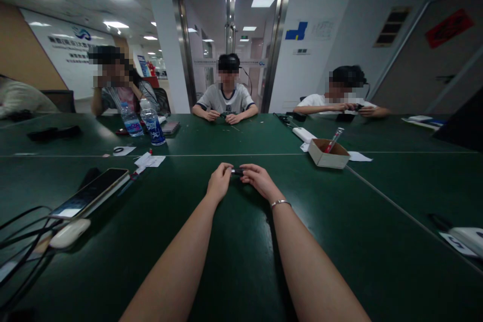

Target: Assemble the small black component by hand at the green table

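Both hands meet over the green table [241, 246], far out in front of me. Between them is a small black stick-like object [237, 172] with a shiny, lighter left end. My left hand [219, 181] pinches that lighter end with its fingertips. The dark right end is gripped by the fingers of my right hand [259, 180], and a silvery bracelet [281, 203] circles that wrist. The object lies roughly level; its exact kind is too small to make out, and the fingertips hide its ends.
At left are a phone [96, 191] on a white box, a white rounded case [70, 233] and black cables. Two water bottles [154, 123] stand farther back. An open cardboard box [328, 155] holding a red-and-clear item is at right. People sit around the table's far side.
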{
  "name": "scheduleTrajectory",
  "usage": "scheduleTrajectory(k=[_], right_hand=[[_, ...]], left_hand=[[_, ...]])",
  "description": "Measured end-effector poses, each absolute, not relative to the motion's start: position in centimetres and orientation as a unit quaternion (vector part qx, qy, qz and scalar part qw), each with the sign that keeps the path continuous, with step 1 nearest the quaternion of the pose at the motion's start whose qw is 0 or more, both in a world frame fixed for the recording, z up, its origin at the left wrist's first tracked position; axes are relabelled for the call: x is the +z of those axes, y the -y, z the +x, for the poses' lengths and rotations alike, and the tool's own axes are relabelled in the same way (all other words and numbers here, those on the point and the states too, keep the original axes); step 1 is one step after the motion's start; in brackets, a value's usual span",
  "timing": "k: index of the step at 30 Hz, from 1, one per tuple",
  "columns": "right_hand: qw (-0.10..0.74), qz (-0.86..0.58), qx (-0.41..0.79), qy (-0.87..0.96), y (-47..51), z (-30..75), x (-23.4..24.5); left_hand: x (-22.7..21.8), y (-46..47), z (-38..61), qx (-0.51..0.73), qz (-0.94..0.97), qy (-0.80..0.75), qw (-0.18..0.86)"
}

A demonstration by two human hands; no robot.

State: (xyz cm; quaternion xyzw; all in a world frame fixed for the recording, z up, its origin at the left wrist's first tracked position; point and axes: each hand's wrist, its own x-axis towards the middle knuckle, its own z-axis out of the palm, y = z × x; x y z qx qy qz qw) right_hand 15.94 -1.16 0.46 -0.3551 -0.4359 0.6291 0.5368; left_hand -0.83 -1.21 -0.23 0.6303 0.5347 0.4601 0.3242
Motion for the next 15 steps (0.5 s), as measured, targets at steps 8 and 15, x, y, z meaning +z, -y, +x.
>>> scheduleTrajectory(k=[8,15], right_hand=[[0.53,-0.358,0.631,0.44,1.2,16.01,0.53],[0.53,-0.352,0.63,0.446,1.22,15.98,0.55]], left_hand=[[-0.07,1.38,-0.85,0.472,0.632,-0.517,0.332],[-0.06,1.41,-0.88,0.455,0.635,-0.531,0.328]])
